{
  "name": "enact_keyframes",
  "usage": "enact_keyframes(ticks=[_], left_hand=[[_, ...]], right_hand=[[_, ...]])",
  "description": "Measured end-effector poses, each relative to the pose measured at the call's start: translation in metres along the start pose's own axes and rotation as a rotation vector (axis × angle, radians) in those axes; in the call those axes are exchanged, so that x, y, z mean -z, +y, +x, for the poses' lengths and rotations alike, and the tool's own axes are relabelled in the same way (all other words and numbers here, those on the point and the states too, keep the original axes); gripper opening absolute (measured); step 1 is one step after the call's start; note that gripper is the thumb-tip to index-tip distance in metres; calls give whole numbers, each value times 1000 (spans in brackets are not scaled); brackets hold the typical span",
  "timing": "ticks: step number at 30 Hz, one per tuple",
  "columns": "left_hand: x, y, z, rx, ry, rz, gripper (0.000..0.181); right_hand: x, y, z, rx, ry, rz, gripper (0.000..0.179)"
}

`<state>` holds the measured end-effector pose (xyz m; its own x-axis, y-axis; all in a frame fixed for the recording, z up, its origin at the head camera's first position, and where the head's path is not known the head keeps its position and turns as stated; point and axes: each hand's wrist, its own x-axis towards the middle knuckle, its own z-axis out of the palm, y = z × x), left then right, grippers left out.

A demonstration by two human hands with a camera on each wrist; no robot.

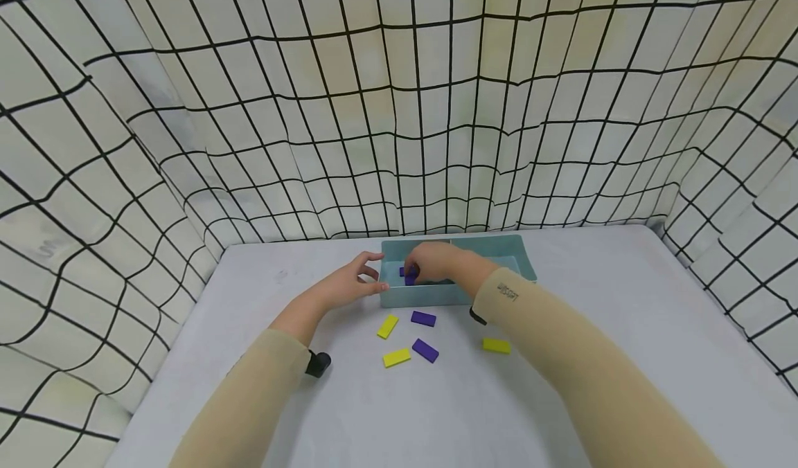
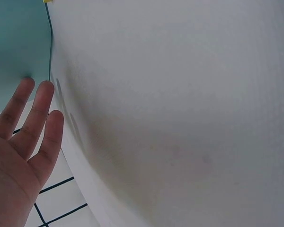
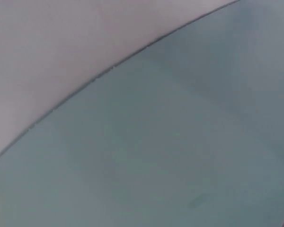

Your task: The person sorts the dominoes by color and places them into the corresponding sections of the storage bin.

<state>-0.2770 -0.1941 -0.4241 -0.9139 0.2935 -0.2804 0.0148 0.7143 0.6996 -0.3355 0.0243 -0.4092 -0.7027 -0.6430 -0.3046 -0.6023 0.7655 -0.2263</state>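
Observation:
A light teal box [image 1: 424,295] with a divider stands at the back of the table. Inside its left part, my right hand [image 1: 433,260] pinches a small purple block [image 1: 409,280] at its fingertips. More purple [image 1: 402,271] shows just behind it, partly hidden by the fingers. My left hand [image 1: 349,282] has its fingers spread and touches the box's left end with the fingertips. In the left wrist view, several loosely extended fingers [image 2: 40,116] lie against the teal wall [image 2: 19,42]. Only the box's wall and the white table appear in the right wrist view; that hand's grip is not visible there.
In front of the box lie two purple blocks [image 1: 424,318] and two yellow blocks [image 1: 396,357]. Another yellow block [image 1: 496,345] lies beside the right forearm. White sheeting behind black netting [image 1: 436,136] encloses the white table [image 1: 399,419] at the back and sides.

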Motion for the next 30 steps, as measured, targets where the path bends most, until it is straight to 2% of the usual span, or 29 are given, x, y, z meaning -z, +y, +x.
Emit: enact_keyframes(ticks=[10, 18, 30], left_hand=[[-1, 4, -3, -8, -4, -4, 74], [-1, 1, -1, -9, -4, -12, 77], [-1, -4, 3, 0, -3, -9, 76]], right_hand=[[-5, 1, 6, 34, 22, -72, 31], [-2, -3, 4, 22, 46, -112, 32], [6, 3, -4, 23, 101, -17, 25]])
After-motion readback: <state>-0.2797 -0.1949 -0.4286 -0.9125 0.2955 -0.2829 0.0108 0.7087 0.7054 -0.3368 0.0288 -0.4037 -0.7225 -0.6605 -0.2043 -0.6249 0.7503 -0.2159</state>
